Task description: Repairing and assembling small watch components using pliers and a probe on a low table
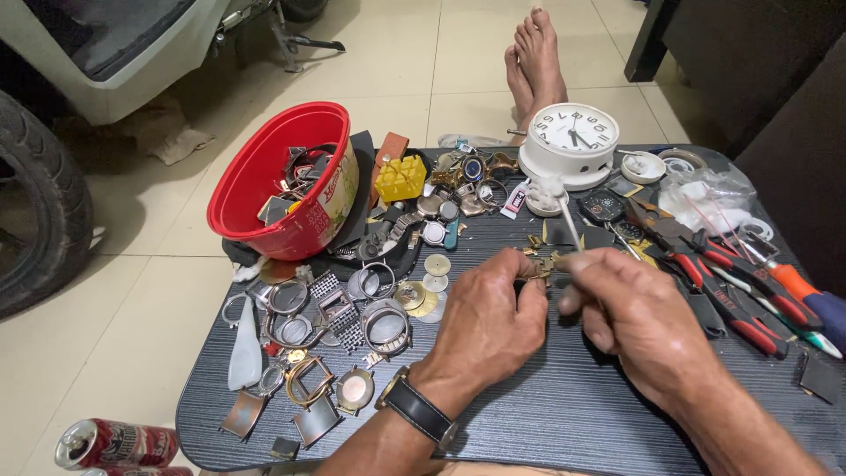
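My left hand [487,319], with a black-strapped wristwatch on the wrist, pinches a small gold-coloured watch part [539,264] over the dark table [564,414]. My right hand [636,316] meets it from the right, holding a thin white-handled brush [564,216] whose handle points up and away. The brush's tip is hidden between my fingers at the gold part.
A red bowl [264,176] of watch parts stands at the back left. Watch cases and straps [339,322] cover the table's left side. A white clock [573,137], a yellow block [401,176] and red-handled pliers [731,295] lie at the back and right. A can [115,443] lies on the floor.
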